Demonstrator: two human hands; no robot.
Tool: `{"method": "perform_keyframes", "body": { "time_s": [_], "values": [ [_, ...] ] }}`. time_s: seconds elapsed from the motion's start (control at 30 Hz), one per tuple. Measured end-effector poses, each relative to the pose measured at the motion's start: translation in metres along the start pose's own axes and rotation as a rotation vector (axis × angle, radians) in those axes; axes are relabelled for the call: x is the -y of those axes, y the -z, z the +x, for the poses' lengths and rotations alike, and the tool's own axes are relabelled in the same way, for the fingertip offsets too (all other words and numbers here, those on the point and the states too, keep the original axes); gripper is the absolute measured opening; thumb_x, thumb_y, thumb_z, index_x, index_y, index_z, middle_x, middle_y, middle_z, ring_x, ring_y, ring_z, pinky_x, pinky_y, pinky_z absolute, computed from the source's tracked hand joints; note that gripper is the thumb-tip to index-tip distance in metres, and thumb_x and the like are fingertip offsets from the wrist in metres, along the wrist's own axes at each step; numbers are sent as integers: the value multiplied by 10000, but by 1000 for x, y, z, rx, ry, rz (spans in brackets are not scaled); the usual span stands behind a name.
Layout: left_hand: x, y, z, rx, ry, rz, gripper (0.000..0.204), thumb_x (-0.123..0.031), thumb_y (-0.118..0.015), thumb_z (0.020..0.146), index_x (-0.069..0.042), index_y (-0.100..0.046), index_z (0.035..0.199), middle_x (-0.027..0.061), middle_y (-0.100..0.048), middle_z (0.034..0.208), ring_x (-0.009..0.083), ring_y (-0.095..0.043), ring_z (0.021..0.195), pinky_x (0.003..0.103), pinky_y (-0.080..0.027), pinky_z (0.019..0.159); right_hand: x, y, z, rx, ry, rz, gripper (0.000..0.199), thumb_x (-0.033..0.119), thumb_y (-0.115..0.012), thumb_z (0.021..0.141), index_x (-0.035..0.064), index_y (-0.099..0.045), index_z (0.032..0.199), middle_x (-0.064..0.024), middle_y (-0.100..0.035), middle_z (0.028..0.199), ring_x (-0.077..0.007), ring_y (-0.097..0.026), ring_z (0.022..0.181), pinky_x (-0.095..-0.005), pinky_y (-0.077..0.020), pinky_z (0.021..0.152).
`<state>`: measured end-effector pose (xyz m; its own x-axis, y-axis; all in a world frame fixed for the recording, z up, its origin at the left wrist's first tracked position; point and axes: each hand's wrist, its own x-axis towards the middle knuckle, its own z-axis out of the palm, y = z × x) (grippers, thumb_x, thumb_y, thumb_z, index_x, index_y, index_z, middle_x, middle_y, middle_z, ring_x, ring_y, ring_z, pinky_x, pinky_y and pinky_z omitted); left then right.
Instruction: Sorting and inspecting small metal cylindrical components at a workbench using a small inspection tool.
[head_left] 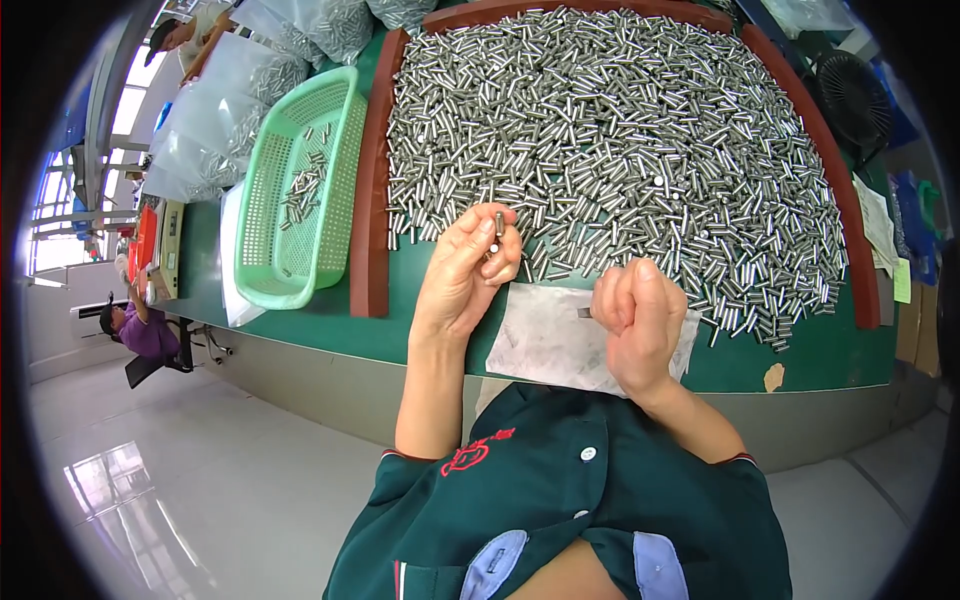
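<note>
My left hand (455,275) is raised at the near edge of a large heap of short, shiny metal pins (620,110). Its fingers are closed on a metal pin (499,224) held upright between thumb and fingertips, and the bright end of another shows just below. To the right, my right hand (645,320) is closed in a loose fist over a smudged whitish sheet (540,345). The end of a metal pin (585,313) pokes out from its curled fingers; whatever else they hold is hidden.
Reddish-brown bars (370,200) fence the heap on the green table (760,370). At left stands a green plastic basket (335,215) with some pins inside. Clear bags (200,130) of pins lie beyond it. A black fan (850,95) sits at right. Other people are at the far left.
</note>
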<state>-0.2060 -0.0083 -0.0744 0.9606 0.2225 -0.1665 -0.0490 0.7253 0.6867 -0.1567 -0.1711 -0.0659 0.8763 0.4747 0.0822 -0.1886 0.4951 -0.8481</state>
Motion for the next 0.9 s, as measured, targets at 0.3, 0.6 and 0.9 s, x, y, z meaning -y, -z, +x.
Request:
{"method": "perform_keyframes", "body": {
  "time_s": [0.3, 0.6, 0.9],
  "values": [
    [1, -4, -7, -39, -29, 204, 161, -131, -438, 866, 4, -499, 929, 91, -533, 679, 43, -292, 480, 171, -260, 453, -2, 3, -2, 8, -2, 60, 364, 140, -314, 889, 55, -298, 534, -1, -313, 465, -68, -274, 427, -221, -217, 398],
    [28, -34, -43, -95, -255, 1542, 84, -12, -606, 703, 0, -524, 715, 22, -449, 485, 82, -386, 421, 227, -313, 404, -4, 3, 2, -25, 7, 156, 388, 229, -262, 900, 97, -273, 535, 11, -242, 426, -78, -174, 391, -239, -185, 390],
    [47, -27, -44, -185, -328, 1549, 95, -30, -628, 662, -16, -537, 642, 88, -498, 519, 224, -476, 449, 316, -365, 425, -3, 6, 8, -49, -116, 274, 402, 260, -261, 894, 118, -270, 518, 22, -241, 420, -76, -151, 379, -239, -166, 382]
  ]
}}
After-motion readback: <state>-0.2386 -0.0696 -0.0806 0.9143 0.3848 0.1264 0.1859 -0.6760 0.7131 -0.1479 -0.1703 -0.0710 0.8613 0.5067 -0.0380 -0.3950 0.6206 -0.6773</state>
